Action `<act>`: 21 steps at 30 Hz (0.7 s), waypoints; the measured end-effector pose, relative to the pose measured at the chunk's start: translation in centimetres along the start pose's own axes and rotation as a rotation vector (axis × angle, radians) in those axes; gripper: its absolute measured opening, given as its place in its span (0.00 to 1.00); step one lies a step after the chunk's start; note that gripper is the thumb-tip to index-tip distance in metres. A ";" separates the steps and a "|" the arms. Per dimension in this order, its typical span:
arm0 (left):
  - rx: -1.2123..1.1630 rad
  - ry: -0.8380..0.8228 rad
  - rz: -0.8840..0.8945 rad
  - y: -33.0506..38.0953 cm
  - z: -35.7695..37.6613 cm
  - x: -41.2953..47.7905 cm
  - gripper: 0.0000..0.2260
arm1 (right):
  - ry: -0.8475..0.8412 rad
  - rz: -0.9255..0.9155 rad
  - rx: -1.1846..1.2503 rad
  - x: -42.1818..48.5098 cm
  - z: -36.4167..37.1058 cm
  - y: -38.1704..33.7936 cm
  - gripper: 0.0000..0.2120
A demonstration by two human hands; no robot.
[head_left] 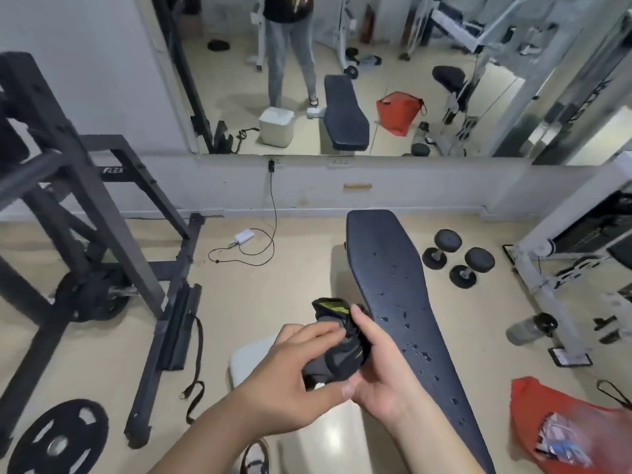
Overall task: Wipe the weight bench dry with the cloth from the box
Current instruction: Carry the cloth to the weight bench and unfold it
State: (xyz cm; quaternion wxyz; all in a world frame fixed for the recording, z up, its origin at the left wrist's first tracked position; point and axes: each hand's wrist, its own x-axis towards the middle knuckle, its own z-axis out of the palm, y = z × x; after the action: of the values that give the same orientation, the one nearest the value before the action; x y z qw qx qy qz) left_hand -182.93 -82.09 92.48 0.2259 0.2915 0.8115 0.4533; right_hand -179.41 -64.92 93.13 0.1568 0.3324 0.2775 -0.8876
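A dark grey cloth (337, 350) with yellow-green markings is bunched between both hands in the lower middle of the head view. My left hand (290, 381) grips its lower left part. My right hand (379, 367) holds its right side, fingers curled over the top. The black padded weight bench (393, 268) stretches from the wall to the bottom edge, just right of my hands, with water drops scattered on its surface. The white box (249, 357) stands on the floor under my hands, mostly hidden by them.
A black power rack (85, 206) with weight plates (58, 436) fills the left. Dumbbells (458, 258), a water bottle (530, 328) and a white machine frame (547, 268) lie right of the bench. A red bag (561, 425) sits at the lower right. A mirror (342, 73) covers the far wall.
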 end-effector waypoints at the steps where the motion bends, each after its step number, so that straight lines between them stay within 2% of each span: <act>1: -0.013 -0.045 0.013 -0.4 -1.2 1.1 0.31 | 0.007 -0.020 0.024 0.6 1.0 -0.4 0.27; 6: -0.044 -0.067 0.076 -0.3 -4.1 7.1 0.16 | 0.032 -0.205 0.084 2.3 2.7 -3.2 0.26; 9: -0.310 -0.081 -0.060 1.7 -4.7 10.7 0.12 | 0.065 -0.246 0.089 2.3 2.0 -5.1 0.22; 14: -0.392 0.193 -0.179 4.0 -3.7 18.2 0.17 | 0.225 -0.282 0.076 3.1 -3.5 -7.8 0.20; 17: -0.453 0.207 -0.200 4.6 -2.5 23.1 0.19 | 0.360 -0.224 0.055 4.4 -7.0 -9.3 0.19; 19: -0.455 0.213 -0.198 4.7 -2.0 26.2 0.26 | 0.454 -0.155 0.099 5.6 -8.9 -10.8 0.18; 21: -0.477 0.232 -0.223 4.9 -1.3 29.2 0.29 | 0.492 -0.131 0.169 6.8 -10.6 -12.8 0.17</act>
State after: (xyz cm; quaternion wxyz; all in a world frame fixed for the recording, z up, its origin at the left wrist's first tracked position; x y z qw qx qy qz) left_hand -203.66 -60.99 94.40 0.2422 0.0852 0.7294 0.6341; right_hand -184.94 -49.08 86.88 -0.0016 0.5316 0.2532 -0.8083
